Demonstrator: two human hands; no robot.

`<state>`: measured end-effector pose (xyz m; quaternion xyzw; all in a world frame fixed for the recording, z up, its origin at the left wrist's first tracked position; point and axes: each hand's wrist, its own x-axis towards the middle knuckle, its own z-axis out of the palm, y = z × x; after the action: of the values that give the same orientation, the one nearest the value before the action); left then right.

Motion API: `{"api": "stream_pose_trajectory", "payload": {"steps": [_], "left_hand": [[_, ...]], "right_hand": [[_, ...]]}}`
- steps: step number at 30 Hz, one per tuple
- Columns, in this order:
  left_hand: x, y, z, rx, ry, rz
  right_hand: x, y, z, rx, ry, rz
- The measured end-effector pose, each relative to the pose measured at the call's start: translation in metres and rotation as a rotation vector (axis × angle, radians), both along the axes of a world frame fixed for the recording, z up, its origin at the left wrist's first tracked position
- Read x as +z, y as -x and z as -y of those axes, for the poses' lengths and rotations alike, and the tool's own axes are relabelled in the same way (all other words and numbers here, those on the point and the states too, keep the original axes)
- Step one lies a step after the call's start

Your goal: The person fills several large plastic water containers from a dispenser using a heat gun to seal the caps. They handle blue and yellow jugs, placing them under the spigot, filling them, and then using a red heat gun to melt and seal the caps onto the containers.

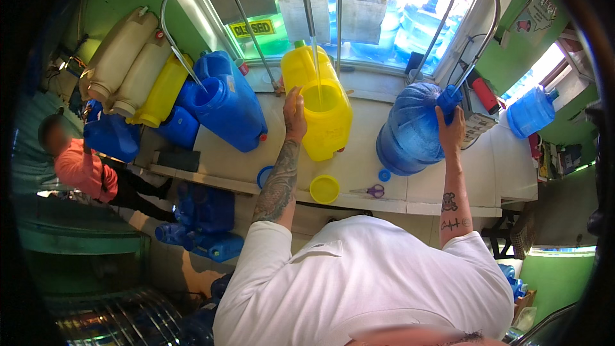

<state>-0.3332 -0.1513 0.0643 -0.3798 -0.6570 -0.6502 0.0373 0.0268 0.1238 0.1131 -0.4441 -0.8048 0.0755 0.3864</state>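
My left hand (295, 113) holds the side of the wide mouth of a yellow plastic water container (331, 132). Water runs into that container from a metal gooseneck spout (312, 19). My right hand (450, 127) is around the neck of a round blue water bottle (408, 134), and another curved metal spout (485, 38) reaches into the neck. Left of the yellow container stands a blue container (235, 110), with a third spout (185, 65) over its open mouth. A yellow lid (324, 189), a small blue cap (384, 175) and purple-handled scissors (372, 191) lie near the counter's front edge.
Beige containers (125, 53) and another yellow one (161, 91) are stacked at the left. A person in an orange top (86, 168) stands beyond them. Blue containers (206, 216) sit on the floor. At the right are a blue bottle (531, 113) and a red-and-black tool (483, 93).
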Motion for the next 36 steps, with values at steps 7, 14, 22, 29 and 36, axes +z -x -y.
{"api": "stream_pose_trajectory", "payload": {"steps": [7,14,22,29,36], "left_hand": [[-0.0015,0.0009,-0.0001,0.004,0.009,0.006],[-0.0028,0.0020,-0.0004,-0.001,0.015,0.011],[-0.0024,0.0016,-0.0001,0.002,0.022,0.000],[-0.0039,0.0029,-0.0011,-0.001,0.014,0.007],[-0.0062,0.0046,-0.0016,-0.003,0.000,-0.007]], "right_hand": [[0.0009,-0.0003,0.0009,-0.019,-0.002,0.022],[0.0005,0.0002,0.0007,-0.013,0.000,0.011],[-0.0022,-0.0012,-0.0019,-0.017,0.021,0.030],[-0.0006,-0.0004,-0.0009,-0.014,0.024,0.024],[0.0009,0.0001,0.0000,-0.002,0.035,0.008]]}}
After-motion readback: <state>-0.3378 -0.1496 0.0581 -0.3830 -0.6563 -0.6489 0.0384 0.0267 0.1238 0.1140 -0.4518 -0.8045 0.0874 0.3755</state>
